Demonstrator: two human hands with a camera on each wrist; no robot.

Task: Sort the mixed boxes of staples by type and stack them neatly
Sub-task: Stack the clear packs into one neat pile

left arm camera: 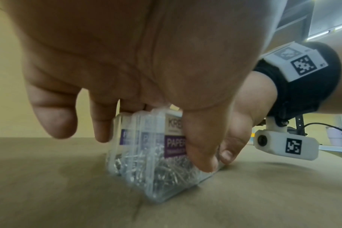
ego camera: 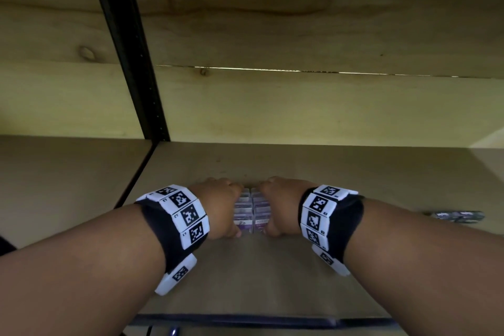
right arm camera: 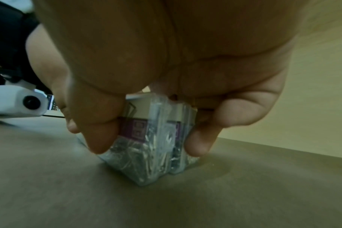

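Head view: my left hand (ego camera: 221, 207) and right hand (ego camera: 281, 206) flank two rows of clear paper clip boxes (ego camera: 252, 211) standing on the shelf (ego camera: 327, 172), fingers (left arm camera: 202, 148) of each grasping a row; farther right lies a dark box (ego camera: 456, 216).

Head view overhead; wrist views close, facing

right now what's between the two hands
Clear plastic boxes with purple labels, standing in two rows side by side, held between left hand and right hand; head view.
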